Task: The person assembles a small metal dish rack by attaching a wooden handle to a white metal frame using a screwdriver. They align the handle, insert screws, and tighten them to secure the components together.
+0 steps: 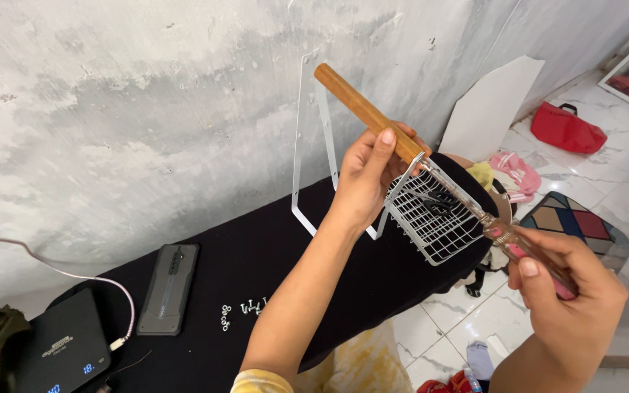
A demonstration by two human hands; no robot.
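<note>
The left hand (369,178) is closed around a wooden handle (365,110) whose long axis runs from ten o'clock down to four, a small wire basket (434,218) hanging beneath it over the black table (256,255). The right hand (558,287) pinches a screwdriver (525,255) lying along that line, tip toward the joint. Screws (245,309) lie at seven o'clock; open floor at four.

Left hand (368,178) gripped wooden handle (365,113) of white wire basket (434,222); right hand (566,280) held screwdriver (515,244) against its side. Loose screws (245,309), phone (169,287) lay on black table (256,255).
</note>
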